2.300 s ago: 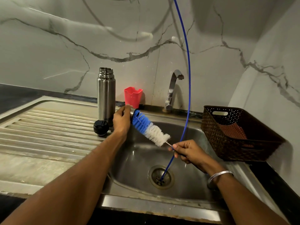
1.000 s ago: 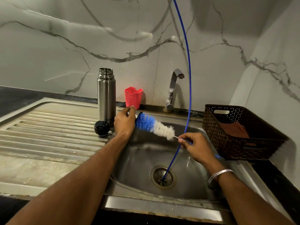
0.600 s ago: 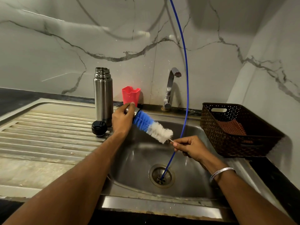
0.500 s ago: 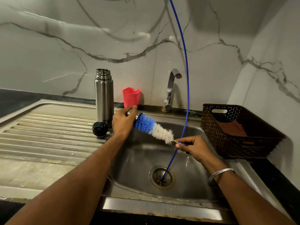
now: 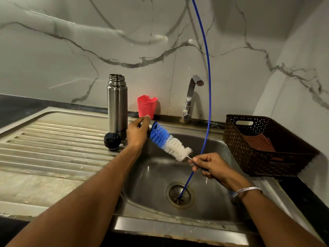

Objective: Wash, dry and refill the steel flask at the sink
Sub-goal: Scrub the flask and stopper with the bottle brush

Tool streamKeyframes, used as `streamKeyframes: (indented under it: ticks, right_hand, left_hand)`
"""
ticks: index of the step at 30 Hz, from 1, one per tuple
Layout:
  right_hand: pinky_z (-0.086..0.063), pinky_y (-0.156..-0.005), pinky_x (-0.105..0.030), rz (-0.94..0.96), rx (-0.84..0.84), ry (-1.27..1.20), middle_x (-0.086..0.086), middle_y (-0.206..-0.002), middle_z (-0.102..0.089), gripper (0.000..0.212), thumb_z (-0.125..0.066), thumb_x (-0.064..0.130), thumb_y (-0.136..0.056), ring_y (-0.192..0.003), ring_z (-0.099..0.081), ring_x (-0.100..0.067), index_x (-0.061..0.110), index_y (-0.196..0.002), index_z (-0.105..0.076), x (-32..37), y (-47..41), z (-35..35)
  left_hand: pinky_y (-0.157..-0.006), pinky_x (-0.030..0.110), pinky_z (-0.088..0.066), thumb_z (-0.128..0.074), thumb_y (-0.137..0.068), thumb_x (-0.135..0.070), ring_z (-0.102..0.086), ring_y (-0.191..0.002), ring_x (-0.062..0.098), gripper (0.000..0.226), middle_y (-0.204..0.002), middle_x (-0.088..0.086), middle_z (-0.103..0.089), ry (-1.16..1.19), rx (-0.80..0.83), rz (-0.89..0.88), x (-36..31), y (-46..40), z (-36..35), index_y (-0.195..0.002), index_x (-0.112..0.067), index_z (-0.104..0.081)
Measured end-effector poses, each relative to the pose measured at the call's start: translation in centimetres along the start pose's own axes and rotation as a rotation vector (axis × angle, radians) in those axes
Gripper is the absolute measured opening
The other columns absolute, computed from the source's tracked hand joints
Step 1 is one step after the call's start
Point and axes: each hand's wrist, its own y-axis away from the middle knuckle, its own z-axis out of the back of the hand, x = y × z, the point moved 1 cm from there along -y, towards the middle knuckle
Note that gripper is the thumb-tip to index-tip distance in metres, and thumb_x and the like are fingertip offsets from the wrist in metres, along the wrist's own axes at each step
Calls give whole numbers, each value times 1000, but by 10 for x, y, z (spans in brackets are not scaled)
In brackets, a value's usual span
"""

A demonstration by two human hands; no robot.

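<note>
Flask, open and upright, looks rigid, slick when wet, best gripped mid-body, while left hand grips a steel cap and right hand pinches the brush handle.

Left hand raised over basin edge, fingers curled round small steel cup | right hand lower, pinching thin wire handle of blue-and-white bristle bottle brush | both forearms extended forward, silver bangle at right wrist
</note>
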Motion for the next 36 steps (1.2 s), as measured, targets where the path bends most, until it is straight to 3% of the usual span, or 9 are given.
streamKeyframes:
  ticks: [3, 6, 9, 13, 17, 23, 26, 30, 36]
  right_hand:
    - [-30, -40, -17, 31, -101, 25, -17, -80, -71, 14, -63, 6, -96, -45, -38, -11, 2, -99, -76, 1, -1, 2]
    - [-41, -43, -19, 75, -109, 117, -18, -85, -73, 9, -71, 7, -91, -45, -48, -9, 4, -98, -76, -1, 1, 4]
    - [-51, -49, -22, 165, -180, 247, -14, -87, -71, 24, -85, 7, -78, -53, -61, -11, 9, -99, -73, 2, 4, 3]
    - [-61, -62, -37, 252, -320, 501, 0, -74, -72, 10, -84, 19, -81, -62, -67, -9, 22, -82, -75, 4, -3, 6]
    - [-53, -62, -29, 327, -330, 614, 6, -63, -68, 14, -70, 26, -94, -59, -62, -6, 23, -82, -76, 9, -2, 6]
    - [-21, -35, -18, -84, 75, 72, -8, -60, -53, 34, -51, 22, -105, -37, -29, -7, -4, -100, -72, 6, 9, -2]
    - [-26, -38, -18, -48, 1, 166, -4, -62, -58, 26, -58, 19, -102, -44, -34, -9, -1, -101, -75, 6, 10, 1]
    - [-38, -44, -15, 132, -192, 185, -5, -65, -71, 6, -73, 8, -90, -49, -48, -11, 9, -86, -78, 12, 5, -1]
    - [-46, -59, -13, 308, -342, 381, 14, -68, -73, 16, -84, 12, -80, -59, -62, 4, 27, -86, -80, 12, 2, -2]
  left_hand:
    - [-68, 17, -42, -62, -98, -46, -62, -80, 2, 30, -87, -9, -68, -133, 0, -45, -5, 4, 0, -113, -23, -74]
    - [-80, 28, -45, -59, -97, -52, -64, -87, 15, 36, -92, -1, -72, -254, -13, -36, -4, 5, 1, -112, -25, -77]
    - [-86, 36, -48, -54, -94, -60, -66, -94, 28, 44, -93, 7, -74, -322, -66, 41, -2, 2, 6, -99, -24, -79]
    - [-89, 40, -52, -51, -92, -59, -67, -89, 33, 46, -85, 8, -73, -331, -83, 32, -5, 3, 5, -77, -22, -72]
    - [-83, 35, -49, -55, -94, -54, -66, -86, 26, 40, -78, 0, -72, -249, -83, 6, -8, 5, 6, -81, -22, -74]
    - [-78, 32, -43, -62, -89, -52, -64, -88, 22, 27, -82, 0, -71, -220, -61, 57, -11, 7, 8, -80, -30, -74]
    - [-76, 31, -45, -63, -90, -51, -65, -83, 14, 27, -77, -6, -71, -213, -19, 46, -10, 8, 6, -74, -32, -73]
    - [-80, 34, -48, -55, -82, -61, -67, -90, 29, 44, -82, 5, -73, -306, -80, 118, -11, 5, 8, -76, -22, -74]
    - [-82, 33, -40, -60, -93, -55, -56, -92, 29, 41, -95, 9, -61, -266, -116, 192, -17, 8, 9, -68, -24, -52]
